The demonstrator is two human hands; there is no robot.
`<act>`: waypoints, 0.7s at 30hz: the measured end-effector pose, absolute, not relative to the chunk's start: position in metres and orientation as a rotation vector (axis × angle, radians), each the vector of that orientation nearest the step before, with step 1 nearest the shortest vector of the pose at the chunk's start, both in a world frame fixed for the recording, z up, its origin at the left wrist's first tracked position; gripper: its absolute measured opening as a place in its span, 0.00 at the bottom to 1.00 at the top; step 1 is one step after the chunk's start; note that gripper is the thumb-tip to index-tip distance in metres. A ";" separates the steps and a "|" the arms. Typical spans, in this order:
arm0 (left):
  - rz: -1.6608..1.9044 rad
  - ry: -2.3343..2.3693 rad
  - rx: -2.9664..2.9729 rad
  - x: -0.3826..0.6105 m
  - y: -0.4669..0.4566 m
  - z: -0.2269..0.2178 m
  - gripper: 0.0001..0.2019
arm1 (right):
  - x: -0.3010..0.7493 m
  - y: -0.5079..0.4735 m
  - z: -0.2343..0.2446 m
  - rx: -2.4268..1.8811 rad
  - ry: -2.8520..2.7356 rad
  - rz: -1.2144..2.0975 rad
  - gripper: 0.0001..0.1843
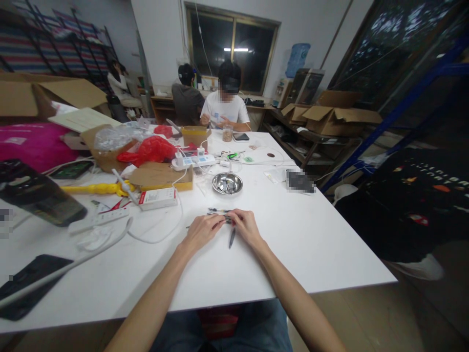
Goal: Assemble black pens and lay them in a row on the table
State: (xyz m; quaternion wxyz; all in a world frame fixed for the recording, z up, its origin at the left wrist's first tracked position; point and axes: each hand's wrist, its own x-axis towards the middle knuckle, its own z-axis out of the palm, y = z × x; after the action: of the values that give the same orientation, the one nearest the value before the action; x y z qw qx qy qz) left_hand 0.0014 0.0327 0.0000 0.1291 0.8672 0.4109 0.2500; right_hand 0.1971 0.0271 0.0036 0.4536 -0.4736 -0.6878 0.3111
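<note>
My left hand (204, 230) and my right hand (246, 226) are close together above the white table (300, 244). The fingers of both are closed around a slim dark pen (227, 221) that lies crosswise between them; its ends are hidden by the hands. Just beyond the fingertips, a pen with a clear barrel (219, 210) lies sideways on the tabletop. A second dark pen (232, 238) points toward me below the right hand's fingers. Farther off stands a round metal dish (227, 184) with small dark pieces in it.
At left are a power strip (98, 219), a white-and-red box (157, 198), a dark bottle (40, 193) and cables. Red plastic bags (150, 150) and a cardboard tray (161, 177) lie behind. A person (225, 107) sits at the far end. The table's right edge slopes away.
</note>
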 end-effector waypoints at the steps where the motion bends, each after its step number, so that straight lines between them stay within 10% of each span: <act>1: 0.716 1.194 2.529 0.001 0.033 0.000 0.15 | 0.200 0.027 0.004 -1.192 -1.670 0.747 0.19; 21: 0.736 1.142 2.578 0.001 0.034 -0.003 0.12 | 0.224 -0.043 -0.002 -1.291 -2.346 0.490 0.03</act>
State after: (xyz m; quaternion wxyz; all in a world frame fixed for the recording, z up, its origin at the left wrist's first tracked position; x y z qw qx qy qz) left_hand 0.0009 0.0337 -0.0031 0.1136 0.8789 0.3894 0.2509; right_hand 0.2239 -0.0428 -0.0017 0.2083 -0.4638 -0.8429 0.1761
